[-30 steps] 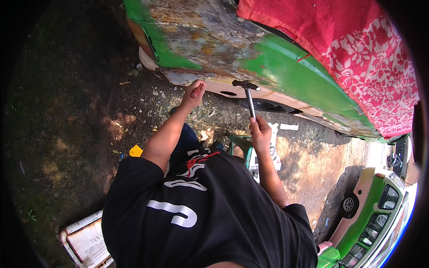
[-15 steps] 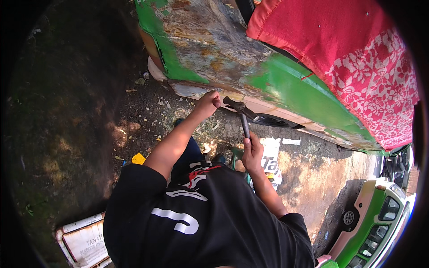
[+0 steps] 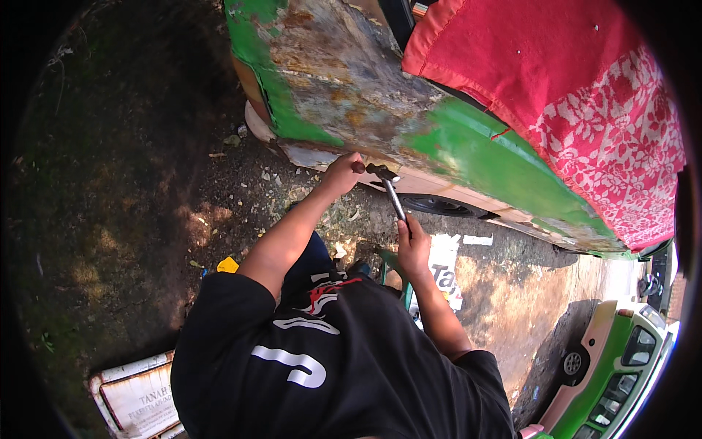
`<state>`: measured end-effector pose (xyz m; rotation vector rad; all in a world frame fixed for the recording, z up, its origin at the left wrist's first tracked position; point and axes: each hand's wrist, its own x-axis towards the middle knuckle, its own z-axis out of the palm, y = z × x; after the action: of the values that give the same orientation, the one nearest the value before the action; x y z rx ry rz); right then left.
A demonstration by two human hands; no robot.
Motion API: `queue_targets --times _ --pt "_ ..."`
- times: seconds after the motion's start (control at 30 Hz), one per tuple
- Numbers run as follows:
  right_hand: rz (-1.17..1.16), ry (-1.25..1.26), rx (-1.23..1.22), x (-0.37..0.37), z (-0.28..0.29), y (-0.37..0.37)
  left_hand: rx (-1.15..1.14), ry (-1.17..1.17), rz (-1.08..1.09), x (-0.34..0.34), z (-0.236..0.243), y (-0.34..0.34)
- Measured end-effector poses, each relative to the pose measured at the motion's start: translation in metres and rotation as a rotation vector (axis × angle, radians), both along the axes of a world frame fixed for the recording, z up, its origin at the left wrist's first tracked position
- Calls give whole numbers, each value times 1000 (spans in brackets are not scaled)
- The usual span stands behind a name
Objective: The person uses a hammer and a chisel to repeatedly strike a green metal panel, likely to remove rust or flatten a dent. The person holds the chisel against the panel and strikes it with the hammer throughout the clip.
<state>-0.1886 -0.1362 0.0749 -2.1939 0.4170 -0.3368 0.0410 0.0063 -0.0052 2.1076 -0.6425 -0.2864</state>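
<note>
My left hand is closed round a tool held against the lower body of a green car. Only the tool's reddish-brown handle end sticks out of the fist; its far end is hidden. In my right hand is the shaft of a hammer. The hammer's head lies just right of the handle end, touching it or nearly so. Above both hands the car's panel is scraped to rusty bare metal and filler, with green paint around it.
A red floral cloth drapes over the car at the upper right. Paint flakes litter the ground. Below my right hand lies white printed sheeting. A rusty white sign board stands lower left; another green vehicle is lower right.
The hammer head has swung left toward the handle end in my left hand. My left hand stays at the car's lower edge, still gripping the tool.
</note>
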Motion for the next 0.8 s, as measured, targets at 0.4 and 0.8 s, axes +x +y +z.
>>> queue_targets --times 0.4,0.8 --pt "-85 -167 128 3 -4 -2 83 -17 -29 6 11 -5" --pt "-162 -161 365 -1 -7 -6 -39 -14 -34 -9 -28 21"
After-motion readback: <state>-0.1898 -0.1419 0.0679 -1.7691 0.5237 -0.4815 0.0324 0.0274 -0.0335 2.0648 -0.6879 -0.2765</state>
